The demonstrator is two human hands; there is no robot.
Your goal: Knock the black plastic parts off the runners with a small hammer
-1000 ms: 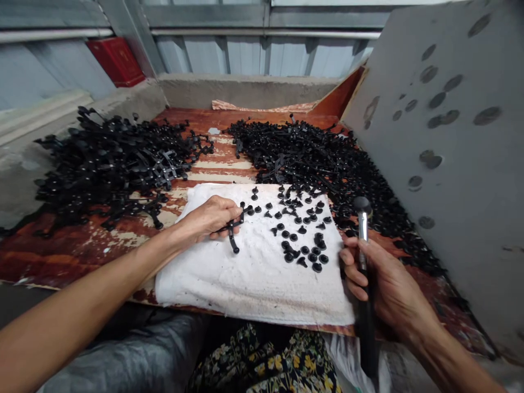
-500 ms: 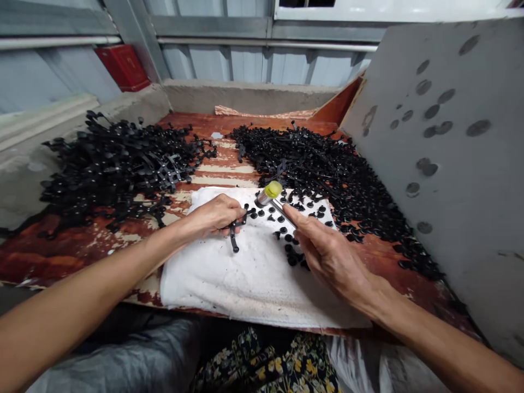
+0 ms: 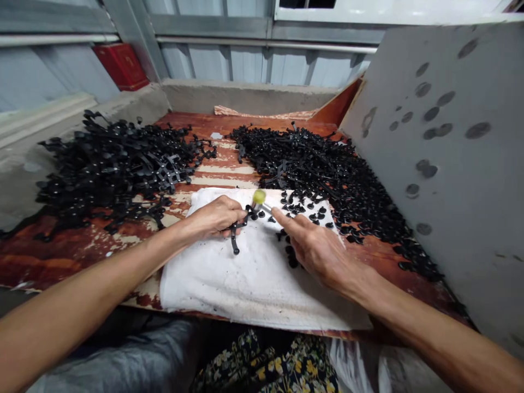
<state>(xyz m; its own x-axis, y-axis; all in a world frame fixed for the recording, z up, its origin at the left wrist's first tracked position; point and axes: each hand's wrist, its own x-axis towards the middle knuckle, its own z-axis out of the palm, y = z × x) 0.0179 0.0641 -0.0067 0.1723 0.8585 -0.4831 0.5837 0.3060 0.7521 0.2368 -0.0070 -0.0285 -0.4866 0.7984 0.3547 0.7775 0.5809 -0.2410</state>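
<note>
My left hand (image 3: 224,215) is closed on a black jointed plastic linkage (image 3: 234,240), whose strip hangs down over the white cloth (image 3: 204,278). In my right hand (image 3: 313,243) is a small hammer (image 3: 259,197) with a yellow-green face and a metal head, gripped by its handle with the index finger stretched along it. The hammer head, slightly blurred, is just right of the linkage's upper end; whether they touch I cannot tell. Several small black round pegs (image 3: 315,216) lie scattered on the cloth beyond and beside my right hand.
A heap of black linkages (image 3: 114,164) covers the table's left side. Another large pile of black parts (image 3: 311,158) spreads along the right, against a grey spotted panel (image 3: 446,142). The worn red-brown tabletop (image 3: 223,169) shows between them. A red box (image 3: 121,66) is at the back left.
My right hand has moved the hammer left, bringing its head closer to the linkage. My left hand has stayed almost in place, still holding the linkage.
</note>
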